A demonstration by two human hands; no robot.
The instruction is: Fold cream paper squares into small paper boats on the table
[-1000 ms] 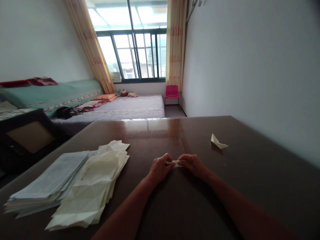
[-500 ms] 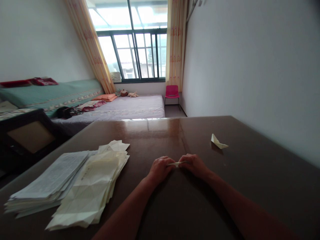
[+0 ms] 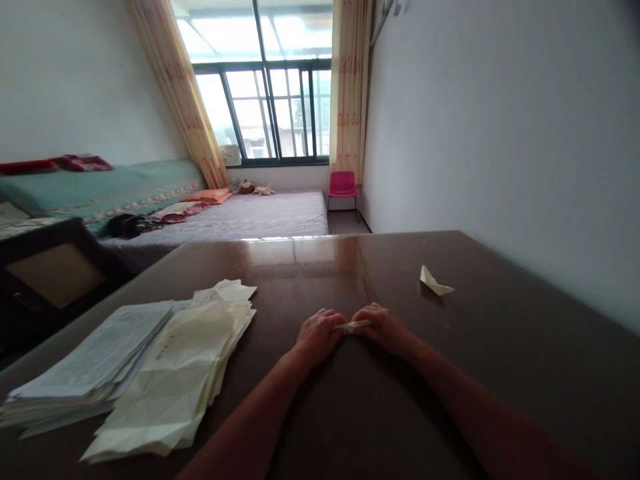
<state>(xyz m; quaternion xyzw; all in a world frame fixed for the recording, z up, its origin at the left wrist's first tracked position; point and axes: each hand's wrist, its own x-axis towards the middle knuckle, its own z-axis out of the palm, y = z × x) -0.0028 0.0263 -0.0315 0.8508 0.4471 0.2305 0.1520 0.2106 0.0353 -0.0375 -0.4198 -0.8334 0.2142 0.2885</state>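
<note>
Between my two hands, just above or on the brown table, is a small folded piece of cream paper. My left hand is closed on its left end. Its right end is pinched by the fingers of my right hand. Most of the paper is hidden by my fingers, so its exact shape cannot be made out. A folded paper boat lies apart on the table, beyond my right hand.
On the table's left lie a stack of creased cream papers and a pile of printed sheets. Past the far edge are a bed and a pink chair. A dark cabinet stands left; a white wall runs along the right.
Both hands keep their hold on the folded paper, with a slight shift of the fingers. The whole view has moved a little, so things sit slightly further left.
</note>
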